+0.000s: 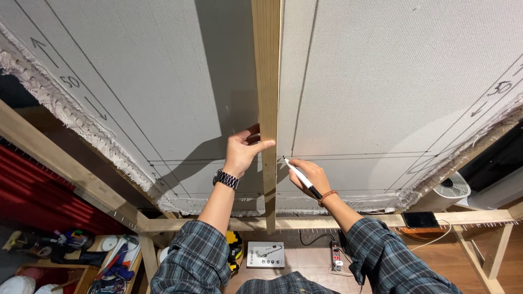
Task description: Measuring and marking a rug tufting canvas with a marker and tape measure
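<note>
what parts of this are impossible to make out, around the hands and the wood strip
Head view:
- Top of the wooden strip: cut off by the upper edge.
- Left hand palm: turned away; fingers wrap the strip.
- Marker rear end: buried in the right hand.
- Cloth behind the strip: covered by it.

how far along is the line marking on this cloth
Done: long ruled lines and arrows already cross the stretched grey cloth, with horizontals near the lower edge. In hand: the left hand steadies a wooden batten as a straightedge while the right hand puts a white pen against it. Left: the line beside the batten looks undrawn here.
</note>
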